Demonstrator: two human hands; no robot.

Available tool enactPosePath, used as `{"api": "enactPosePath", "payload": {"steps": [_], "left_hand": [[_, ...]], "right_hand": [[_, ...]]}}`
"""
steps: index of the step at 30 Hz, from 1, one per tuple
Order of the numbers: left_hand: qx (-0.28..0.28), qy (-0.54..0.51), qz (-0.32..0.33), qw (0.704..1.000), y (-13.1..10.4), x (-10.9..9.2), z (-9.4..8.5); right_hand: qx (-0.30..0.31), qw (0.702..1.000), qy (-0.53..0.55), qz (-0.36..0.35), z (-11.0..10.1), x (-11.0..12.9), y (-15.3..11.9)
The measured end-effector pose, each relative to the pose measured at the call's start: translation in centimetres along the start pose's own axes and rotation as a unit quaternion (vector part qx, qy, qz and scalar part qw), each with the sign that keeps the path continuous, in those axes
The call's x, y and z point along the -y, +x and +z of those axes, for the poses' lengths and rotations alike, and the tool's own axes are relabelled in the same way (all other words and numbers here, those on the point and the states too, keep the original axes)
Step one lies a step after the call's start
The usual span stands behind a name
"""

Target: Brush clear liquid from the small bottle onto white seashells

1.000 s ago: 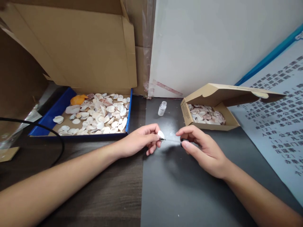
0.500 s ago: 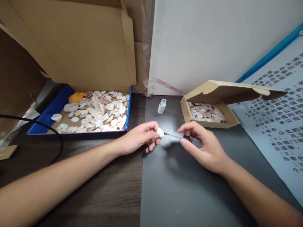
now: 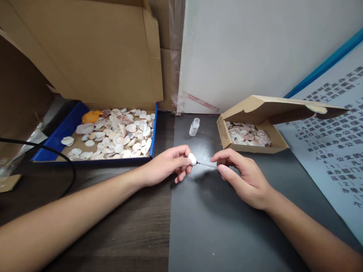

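My left hand (image 3: 170, 165) pinches a small white seashell (image 3: 192, 159) between thumb and forefinger, the other fingers curled below. In my right hand (image 3: 244, 177) is a slim brush (image 3: 208, 165) with a clear stem and dark bristles. Its tip touches, or almost touches, the right edge of the shell. The brush's handle end is mostly hidden behind my right fingers. Just beyond the hands a small clear glass bottle (image 3: 194, 127) with a printed label stands upright and uncapped on the dark grey mat (image 3: 215, 226).
At left, an open blue-sided box (image 3: 153, 141) holds many shells and an orange piece. A smaller cardboard box (image 3: 224, 132) with shells stands at right, lid raised. A black cable (image 3: 74, 172) crosses at left. A printed sheet (image 3: 326, 151) lies on the right.
The brush has turned slightly in my right hand, and its black handle end is now hidden by the fingers. My left hand and the shell stay almost in place.
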State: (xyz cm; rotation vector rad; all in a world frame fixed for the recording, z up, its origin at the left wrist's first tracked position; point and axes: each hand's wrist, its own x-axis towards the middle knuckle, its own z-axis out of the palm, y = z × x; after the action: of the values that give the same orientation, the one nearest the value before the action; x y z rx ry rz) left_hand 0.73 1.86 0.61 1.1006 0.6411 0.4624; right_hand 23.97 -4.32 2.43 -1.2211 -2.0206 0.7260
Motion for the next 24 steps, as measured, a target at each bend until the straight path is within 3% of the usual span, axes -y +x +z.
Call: {"api": "enactPosePath", "payload": {"steps": [24], "left_hand": [[-0.003, 0.002, -0.006, 1.0, -0.02, 0.11, -0.1]], "right_hand": [[-0.008, 0.999, -0.027, -0.022, 0.01, -0.11, -0.04]]}}
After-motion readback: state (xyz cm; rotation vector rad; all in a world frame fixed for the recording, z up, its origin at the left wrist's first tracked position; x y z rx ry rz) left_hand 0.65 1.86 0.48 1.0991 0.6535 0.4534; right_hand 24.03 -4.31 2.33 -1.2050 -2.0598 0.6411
